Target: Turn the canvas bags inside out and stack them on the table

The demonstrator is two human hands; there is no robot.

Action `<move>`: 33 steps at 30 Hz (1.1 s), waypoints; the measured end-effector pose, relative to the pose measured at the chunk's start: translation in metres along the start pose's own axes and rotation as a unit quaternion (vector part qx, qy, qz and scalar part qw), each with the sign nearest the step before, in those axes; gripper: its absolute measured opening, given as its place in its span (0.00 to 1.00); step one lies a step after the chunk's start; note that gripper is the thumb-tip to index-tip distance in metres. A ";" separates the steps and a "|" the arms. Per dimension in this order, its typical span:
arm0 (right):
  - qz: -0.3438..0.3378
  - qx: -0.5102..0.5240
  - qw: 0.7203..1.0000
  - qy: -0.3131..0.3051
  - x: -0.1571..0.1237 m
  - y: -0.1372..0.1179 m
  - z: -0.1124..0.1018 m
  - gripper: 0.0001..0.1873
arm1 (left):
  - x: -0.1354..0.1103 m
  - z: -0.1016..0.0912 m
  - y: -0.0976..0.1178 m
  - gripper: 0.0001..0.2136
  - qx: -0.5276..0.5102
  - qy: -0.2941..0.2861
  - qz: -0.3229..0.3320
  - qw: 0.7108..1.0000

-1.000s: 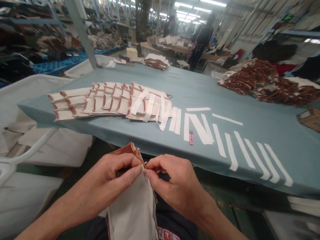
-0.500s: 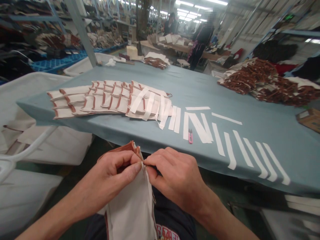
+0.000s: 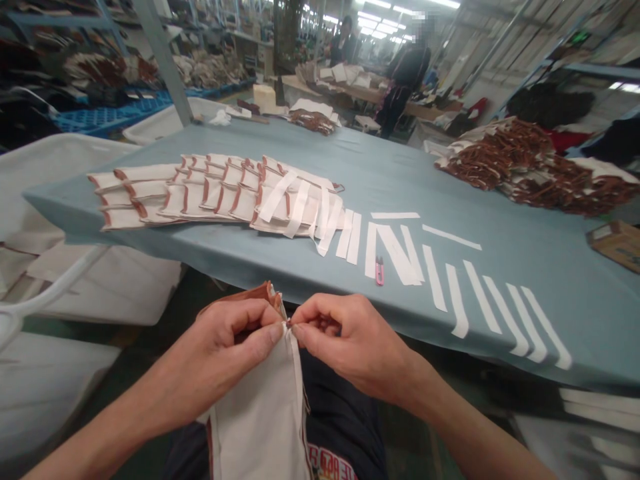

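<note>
A cream canvas piece (image 3: 263, 413) with brown trim hangs over my lap below the table edge. My left hand (image 3: 227, 350) grips its top edge, thumb pressed on the cloth, fingers curled over the brown fold. My right hand (image 3: 345, 340) pinches the same top edge right beside the left thumb; what sits between its fingertips is too small to make out. On the grey-blue table (image 3: 500, 200) ahead lie a fanned row of finished canvas pieces (image 3: 200, 193), several white strips (image 3: 450, 287) and small pink thread snips (image 3: 379, 271).
A heap of brown-trimmed pieces (image 3: 530, 167) covers the table's far right, with a cardboard box (image 3: 617, 243) at the right edge. White bins (image 3: 55, 167) stand to the left. Two people (image 3: 405, 73) work at a far table.
Both hands stay pinched on the cloth's top edge; they have shifted up slightly and the right fingers have tightened closer to the left thumb. The view has tilted a little.
</note>
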State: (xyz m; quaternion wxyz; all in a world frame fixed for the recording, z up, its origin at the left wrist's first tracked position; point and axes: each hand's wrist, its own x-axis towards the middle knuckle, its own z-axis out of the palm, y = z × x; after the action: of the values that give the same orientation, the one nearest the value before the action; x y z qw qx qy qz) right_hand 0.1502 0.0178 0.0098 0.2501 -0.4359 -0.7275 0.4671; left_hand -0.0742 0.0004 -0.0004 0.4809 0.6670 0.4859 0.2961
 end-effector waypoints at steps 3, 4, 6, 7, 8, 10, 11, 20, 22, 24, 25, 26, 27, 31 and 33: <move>-0.189 -0.201 0.957 0.086 -0.001 0.002 0.000 0.06 | 0.000 -0.001 -0.001 0.18 0.001 0.009 -0.006 1.000; -0.244 -0.252 0.930 0.109 -0.002 0.003 0.000 0.09 | 0.000 -0.001 -0.002 0.18 0.003 0.013 -0.008 1.000; -0.309 -0.317 0.887 0.130 -0.002 0.003 0.001 0.14 | -0.001 0.000 -0.004 0.18 0.004 0.020 -0.004 1.000; -0.322 -0.333 0.876 0.134 -0.002 0.002 0.002 0.16 | -0.002 0.000 -0.005 0.18 0.005 0.024 -0.002 1.000; -0.327 -0.342 0.871 0.135 -0.002 0.001 0.002 0.16 | -0.002 0.000 -0.005 0.18 0.005 0.027 0.001 1.000; -0.330 -0.356 0.865 0.128 -0.001 0.000 0.001 0.17 | -0.003 0.001 -0.005 0.18 0.008 0.028 0.002 1.000; -0.331 -0.366 0.862 0.118 -0.001 -0.001 0.001 0.18 | -0.003 0.001 -0.004 0.18 0.011 0.030 0.003 0.999; -0.307 -0.461 0.832 0.000 -0.001 -0.017 -0.012 0.12 | -0.006 -0.001 0.006 0.18 0.067 0.011 0.000 0.998; -0.298 -0.471 0.829 -0.032 0.001 -0.022 -0.015 0.13 | -0.007 -0.001 0.005 0.18 0.071 0.009 0.005 0.997; -0.281 -0.479 0.828 -0.082 0.003 -0.027 -0.018 0.13 | -0.007 -0.001 0.005 0.19 0.071 0.002 0.009 0.997; -0.270 -0.482 0.827 -0.108 0.004 -0.030 -0.020 0.13 | -0.007 -0.001 0.005 0.19 0.071 -0.003 0.014 0.997; -0.258 -0.485 0.825 -0.130 0.005 -0.033 -0.022 0.13 | -0.007 0.000 0.006 0.19 0.073 -0.009 0.017 0.997; -0.248 -0.489 0.823 -0.146 0.007 -0.035 -0.023 0.13 | -0.007 0.000 0.006 0.19 0.075 -0.014 0.021 0.997; -0.235 -0.509 0.814 -0.154 0.010 -0.036 -0.024 0.14 | -0.004 0.004 0.007 0.19 0.089 -0.021 0.022 0.996; -0.247 -0.512 0.814 -0.116 0.010 -0.029 -0.019 0.14 | -0.002 0.008 0.008 0.17 0.095 -0.003 0.018 0.995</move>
State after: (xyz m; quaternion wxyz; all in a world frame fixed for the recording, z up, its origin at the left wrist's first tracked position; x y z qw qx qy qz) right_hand 0.1484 0.0300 0.0441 0.0111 -0.2492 -0.9684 -0.0035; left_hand -0.0653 -0.0043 0.0042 0.4114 0.7192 0.4982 0.2556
